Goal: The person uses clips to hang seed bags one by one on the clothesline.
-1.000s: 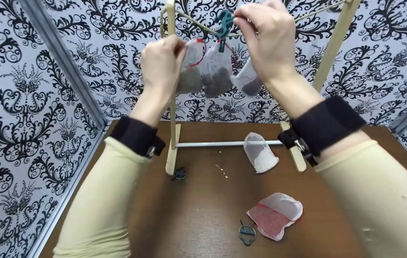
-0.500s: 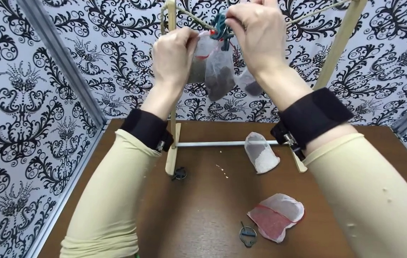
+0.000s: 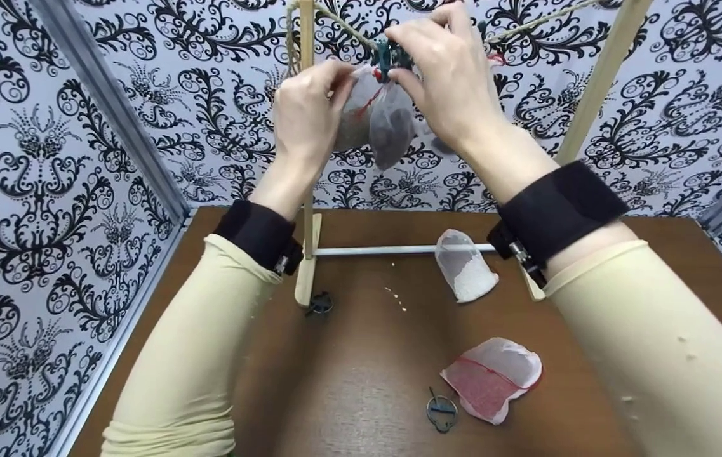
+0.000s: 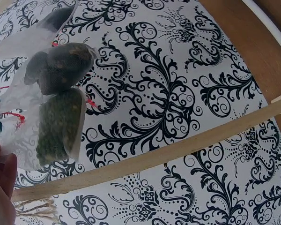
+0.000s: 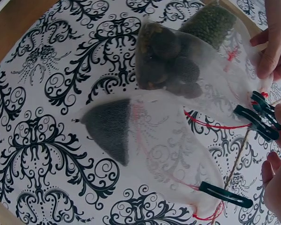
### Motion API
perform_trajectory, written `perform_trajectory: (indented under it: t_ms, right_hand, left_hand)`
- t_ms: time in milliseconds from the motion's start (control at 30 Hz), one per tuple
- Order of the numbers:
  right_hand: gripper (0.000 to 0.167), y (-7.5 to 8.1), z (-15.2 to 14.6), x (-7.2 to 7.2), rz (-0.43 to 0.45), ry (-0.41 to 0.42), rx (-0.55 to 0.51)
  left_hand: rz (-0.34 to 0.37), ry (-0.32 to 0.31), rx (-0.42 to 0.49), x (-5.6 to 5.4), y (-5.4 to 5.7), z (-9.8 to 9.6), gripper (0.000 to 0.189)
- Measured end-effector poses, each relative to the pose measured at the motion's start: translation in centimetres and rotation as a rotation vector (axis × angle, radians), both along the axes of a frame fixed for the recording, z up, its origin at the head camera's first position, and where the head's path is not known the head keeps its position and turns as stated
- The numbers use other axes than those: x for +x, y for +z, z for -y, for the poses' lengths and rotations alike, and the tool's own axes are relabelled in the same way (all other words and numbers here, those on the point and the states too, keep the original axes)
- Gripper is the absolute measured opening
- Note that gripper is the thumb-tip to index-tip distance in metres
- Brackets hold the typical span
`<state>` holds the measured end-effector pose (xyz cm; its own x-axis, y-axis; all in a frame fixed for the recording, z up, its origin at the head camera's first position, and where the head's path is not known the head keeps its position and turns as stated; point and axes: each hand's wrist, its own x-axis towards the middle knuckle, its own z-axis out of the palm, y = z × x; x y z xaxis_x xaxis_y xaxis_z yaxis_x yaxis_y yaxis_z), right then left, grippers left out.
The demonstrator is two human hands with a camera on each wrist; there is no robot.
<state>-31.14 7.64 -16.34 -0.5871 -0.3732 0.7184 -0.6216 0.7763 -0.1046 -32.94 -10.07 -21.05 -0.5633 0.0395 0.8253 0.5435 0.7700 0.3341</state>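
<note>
Up by the rough rope (image 3: 344,26), the left hand (image 3: 307,108) pinches the gauzy rim of a mesh bag of green bits (image 4: 61,126), thumb against fingers; just to its right, the right hand (image 3: 446,79) grips a smooth dark-green clip (image 3: 383,61). Between them hangs a mesh bag of rounded dark lumps (image 5: 171,61). Only a narrow gap parts the hands, and beneath both, open air drops to the brown tabletop (image 3: 354,349).

walls (image 3: 208,127) white with black scrollwork; corner posts (image 3: 116,108) grey; tabletop (image 3: 348,346) brown, pale sheen toward near edge
</note>
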Motion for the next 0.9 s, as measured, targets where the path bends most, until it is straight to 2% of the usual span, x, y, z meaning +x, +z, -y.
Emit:
perform_trajectory:
  t_ms: [233, 400, 533, 667, 800, 900]
  right_hand:
    - [0.043, -1.0, -0.5, 0.2, -0.075, 0.024, 0.032]
    - [0.040, -2.0, -1.1, 0.4, -0.135, 0.032, 0.001]
    - [0.032, -3.3, -1.7, 0.6, -0.229, 0.055, -0.097]
    - [0.022, -5.2, -2.4, 0.7, -0.371, 0.129, -0.225]
    - [0.014, -7.2, -3.3, 1.5, -0.488, 0.198, -0.264]
    - [0.012, -8.6, -4.4, 2.4, -0.499, 0.222, -0.246]
  left_hand:
    - [0.009, -0.026, -0.021, 0.5, -0.7, 0.1, 0.017]
    - [0.006, -0.071, -0.023, 1.0, -1.5, 0.3, 0.020]
    - [-0.030, -0.091, 0.012, 1.6, -2.0, 0.5, 0.023]
    - [-0.051, -0.107, 0.026, 2.7, -2.7, 0.6, 0.021]
    - [0.003, -0.136, -0.038, 4.4, -4.0, 0.7, 0.016]
    - [0.113, -0.184, -0.118, 5.9, -5.6, 1.0, 0.013]
